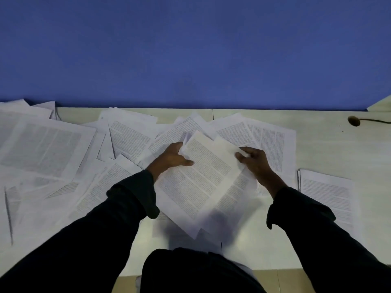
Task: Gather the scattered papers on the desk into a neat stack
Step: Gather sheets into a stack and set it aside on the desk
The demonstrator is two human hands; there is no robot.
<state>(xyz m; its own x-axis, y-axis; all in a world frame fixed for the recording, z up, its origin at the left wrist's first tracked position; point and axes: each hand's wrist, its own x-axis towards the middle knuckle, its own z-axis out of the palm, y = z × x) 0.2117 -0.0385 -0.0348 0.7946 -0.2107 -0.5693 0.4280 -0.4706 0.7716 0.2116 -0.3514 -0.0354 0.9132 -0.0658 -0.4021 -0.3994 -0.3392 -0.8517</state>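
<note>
Printed white papers lie scattered over the pale desk (330, 144), thickest at the left (42, 149) and behind my hands (268, 140). In the middle I hold a small bundle of sheets (203, 178), tilted and lifted slightly off the desk. My left hand (172, 158) grips its upper left edge, thumb on top. My right hand (255, 160) pinches its upper right corner. A squared stack of papers (325, 193) rests at the right, apart from my hands.
A blue partition wall (190, 49) rises right behind the desk. A cable hole with a dark cord (354, 121) sits at the back right. My dark sleeves reach in from the bottom. The desk's front edge runs near my lap.
</note>
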